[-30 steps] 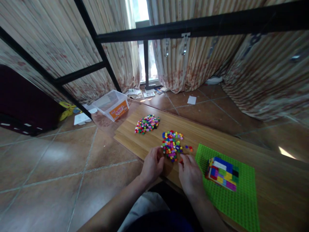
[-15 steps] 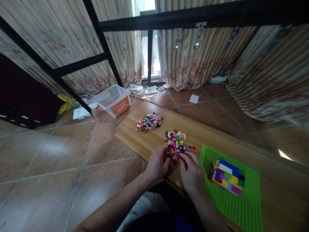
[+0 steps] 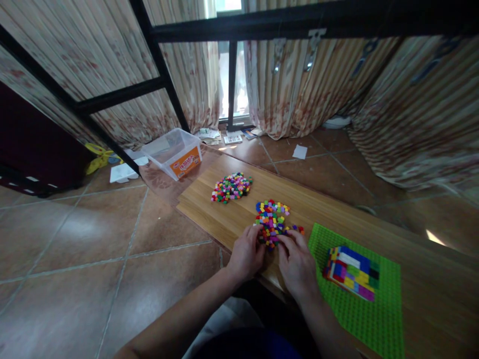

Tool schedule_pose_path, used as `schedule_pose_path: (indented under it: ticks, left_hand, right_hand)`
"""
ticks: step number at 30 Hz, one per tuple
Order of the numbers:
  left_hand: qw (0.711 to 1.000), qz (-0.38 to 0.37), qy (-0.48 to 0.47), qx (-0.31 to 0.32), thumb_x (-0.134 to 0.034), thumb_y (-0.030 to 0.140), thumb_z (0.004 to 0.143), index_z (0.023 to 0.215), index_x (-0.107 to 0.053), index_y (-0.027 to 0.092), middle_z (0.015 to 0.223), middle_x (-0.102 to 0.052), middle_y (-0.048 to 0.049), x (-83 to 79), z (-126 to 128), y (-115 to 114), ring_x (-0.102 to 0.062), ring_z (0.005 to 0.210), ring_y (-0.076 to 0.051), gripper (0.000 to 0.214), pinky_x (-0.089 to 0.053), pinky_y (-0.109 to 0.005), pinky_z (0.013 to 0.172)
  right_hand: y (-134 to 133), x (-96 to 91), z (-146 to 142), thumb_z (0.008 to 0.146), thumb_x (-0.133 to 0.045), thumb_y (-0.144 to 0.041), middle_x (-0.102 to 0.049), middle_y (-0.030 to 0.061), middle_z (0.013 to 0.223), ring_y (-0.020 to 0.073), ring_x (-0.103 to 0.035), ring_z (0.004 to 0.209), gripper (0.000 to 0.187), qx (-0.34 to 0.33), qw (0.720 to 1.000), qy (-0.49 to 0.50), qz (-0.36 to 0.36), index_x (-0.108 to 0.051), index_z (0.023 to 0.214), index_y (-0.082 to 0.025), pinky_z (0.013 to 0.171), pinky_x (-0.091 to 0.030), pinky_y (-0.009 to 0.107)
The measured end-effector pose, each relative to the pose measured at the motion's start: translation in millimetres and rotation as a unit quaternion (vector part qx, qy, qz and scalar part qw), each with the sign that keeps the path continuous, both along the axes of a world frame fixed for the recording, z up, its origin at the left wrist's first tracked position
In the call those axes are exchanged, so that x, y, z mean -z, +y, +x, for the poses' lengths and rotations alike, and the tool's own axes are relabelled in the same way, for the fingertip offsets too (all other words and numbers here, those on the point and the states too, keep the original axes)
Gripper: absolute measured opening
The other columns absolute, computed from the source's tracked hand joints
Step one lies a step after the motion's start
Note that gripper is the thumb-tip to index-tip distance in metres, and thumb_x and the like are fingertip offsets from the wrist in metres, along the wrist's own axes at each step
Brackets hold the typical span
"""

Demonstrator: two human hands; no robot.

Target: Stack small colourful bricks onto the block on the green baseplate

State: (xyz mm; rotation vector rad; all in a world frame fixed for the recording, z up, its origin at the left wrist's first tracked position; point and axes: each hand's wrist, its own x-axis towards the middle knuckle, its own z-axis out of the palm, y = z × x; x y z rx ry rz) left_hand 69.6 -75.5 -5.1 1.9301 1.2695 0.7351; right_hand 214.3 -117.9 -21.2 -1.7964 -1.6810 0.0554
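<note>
Small toy bricks in many colours lie in a loose pile (image 3: pixel 272 219) on the wooden table, between my two hands. At the pile's near left edge my left hand (image 3: pixel 247 252) has its fingers curled in, fingertips against the bricks; anything in them is hidden. My right hand (image 3: pixel 298 262) reaches to the pile's near right side, thumb and index finger bent together at the bricks. What it pinches is too small to make out. Right of this hand, a block built of coloured bricks (image 3: pixel 352 273) stands on a green studded baseplate (image 3: pixel 389 319).
A second brick pile (image 3: pixel 232 187) lies farther back on the wooden table (image 3: pixel 202 194). Beyond the table's left end stands a clear plastic box (image 3: pixel 175 152) with an orange label. Black metal bars (image 3: pixel 239 31) cross above, before curtains. Papers (image 3: pixel 300 152) lie on the tiled floor.
My right fingers have shifted slightly at the pile's edge, and more bricks show just beyond them on the right. My left hand stays nearly in place. The view has tilted slightly.
</note>
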Motion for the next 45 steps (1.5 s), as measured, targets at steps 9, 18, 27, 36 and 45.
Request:
schedule_pose_path:
  ticks: [9, 18, 27, 36, 45]
  left_hand:
    - [0.999, -0.016, -0.029, -0.002, -0.055, 0.007, 0.077, 0.123, -0.051, 0.02, 0.108, -0.06, -0.0064, 0.9, -3.7, 1.4, -0.059, 0.092, -0.018, 0.048, -0.05, -0.033, 0.085]
    - [0.998, -0.006, -0.052, -0.039, -0.055, 0.013, 0.083, 0.114, -0.059, 0.019, 0.098, -0.061, -0.0043, -4.3, -5.4, 28.5, -0.057, 0.076, -0.013, 0.031, -0.05, -0.028, 0.074]
    - [0.986, 0.082, 0.145, 0.02, -0.051, 0.017, 0.088, 0.087, -0.064, 0.019, 0.095, -0.06, -0.0051, -16.2, 14.4, 64.1, -0.06, 0.084, -0.017, 0.013, -0.049, -0.03, 0.08]
    - [0.977, 0.124, 0.171, 0.025, -0.05, 0.014, 0.087, 0.095, -0.063, 0.02, 0.101, -0.06, -0.0056, -17.2, 13.2, 63.0, -0.061, 0.089, -0.018, 0.016, -0.049, -0.029, 0.082]
    - [0.968, 0.153, 0.184, 0.074, -0.055, 0.023, 0.088, 0.101, -0.066, 0.022, 0.112, -0.059, -0.0069, -16.2, 16.4, 64.8, -0.062, 0.097, -0.02, 0.017, -0.05, -0.032, 0.087]
  right_hand:
    - [8.1, 1.9, -8.6, 0.087, -0.048, -0.018, -0.056, 0.0141, 0.121, 0.0268, -0.056, 0.113, 0.027, 0.0, 1.0, -0.015, -0.008, -0.066, 0.106, -0.017, 0.092, -0.052, 0.044]
    - [3.9, 3.3, -4.8, 0.09, -0.048, -0.022, -0.058, 0.0132, 0.115, 0.025, -0.056, 0.111, 0.02, 0.006, 1.0, 0.015, 0.01, -0.066, 0.098, -0.017, 0.095, -0.05, 0.044]
    - [-2.3, 1.3, -7.3, 0.09, -0.047, -0.021, -0.056, 0.014, 0.12, 0.0264, -0.055, 0.113, 0.021, 0.017, 0.999, 0.033, 0.006, -0.065, 0.1, -0.017, 0.097, -0.049, 0.047]
    - [-15.0, -8.7, -13.7, 0.092, -0.043, -0.016, -0.052, 0.0161, 0.132, 0.0256, -0.054, 0.122, 0.029, 0.035, 0.997, 0.064, 0.041, -0.064, 0.111, -0.017, 0.101, -0.049, 0.044]
    - [-56.5, -15.2, -21.2, 0.093, -0.043, -0.014, -0.058, 0.0155, 0.127, 0.0221, -0.062, 0.112, 0.025, 0.044, 0.998, 0.048, 0.026, -0.064, 0.108, -0.018, 0.094, -0.054, 0.039]
